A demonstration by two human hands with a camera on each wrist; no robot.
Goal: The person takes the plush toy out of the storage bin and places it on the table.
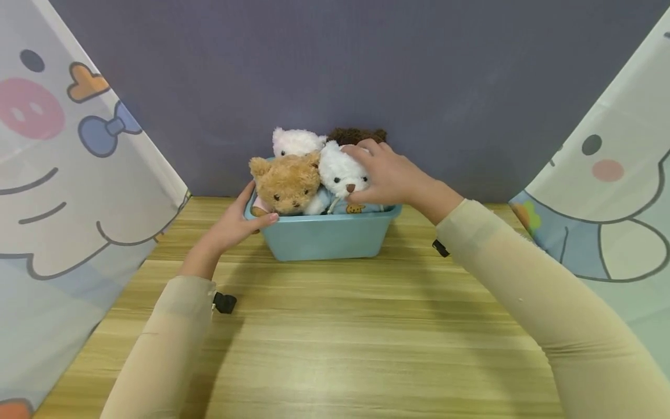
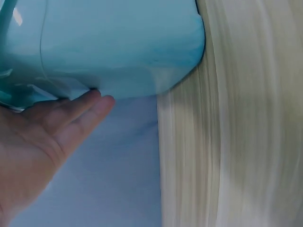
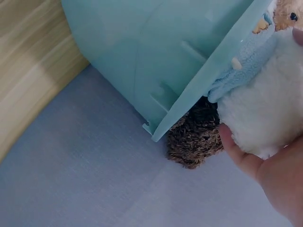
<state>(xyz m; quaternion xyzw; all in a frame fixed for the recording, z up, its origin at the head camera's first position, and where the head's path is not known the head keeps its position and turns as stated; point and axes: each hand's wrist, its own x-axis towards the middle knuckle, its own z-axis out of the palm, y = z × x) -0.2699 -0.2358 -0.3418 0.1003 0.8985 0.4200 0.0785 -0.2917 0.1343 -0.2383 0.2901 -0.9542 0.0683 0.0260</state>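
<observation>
A light blue plastic bin (image 1: 324, 238) stands on the table with several plush bears in it. My left hand (image 1: 235, 224) grips its left end, thumb along the front rim and the other fingers (image 2: 78, 113) against the end wall under the rim. With my right hand (image 1: 389, 177) I hold the head of a white teddy bear (image 1: 340, 169) in a light blue top, thumb at its face and fingers over its crown. Beside it sits a tan teddy bear (image 1: 288, 183). Behind are another white bear (image 1: 295, 141) and a dark brown plush (image 3: 194, 139), partly hidden.
The wood-grain table (image 1: 335, 331) runs up to a grey back panel (image 1: 335, 70) right behind the bin. Cartoon-printed cloths (image 1: 68, 192) hang at both sides. Small black pieces (image 1: 225, 302) show at both sleeves.
</observation>
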